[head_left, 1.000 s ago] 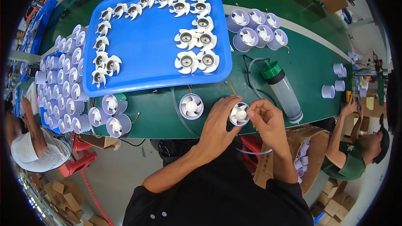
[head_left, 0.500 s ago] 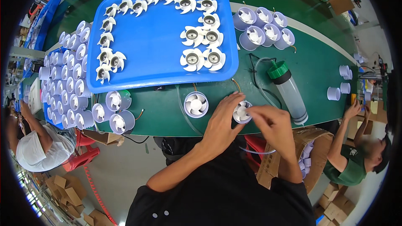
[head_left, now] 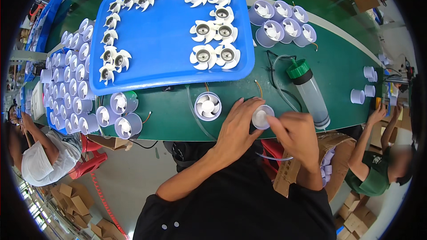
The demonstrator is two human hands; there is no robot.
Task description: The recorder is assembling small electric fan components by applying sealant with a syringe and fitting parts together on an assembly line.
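At the table's front edge my left hand is wrapped round a small pale-lilac cup-shaped fan. Its blades blur into a whitish disc, and a thin wire rises behind it. My right hand has its fingers curled in, one digit reaching to the fan's right rim; nothing shows in its grip. Left of my hands another round fan stands upright, its white blades plainly visible. A blue tray beyond holds several loose white fan impellers with dark hubs.
A clear tube with a green cap and a hose lies at right. More cup-shaped fans are grouped behind it and at left. A carton stands below the edge. Two people work at either side.
The held fan's blades were distinct and are now blurred together. My right hand has shifted slightly right and down, and the view has shifted a little.
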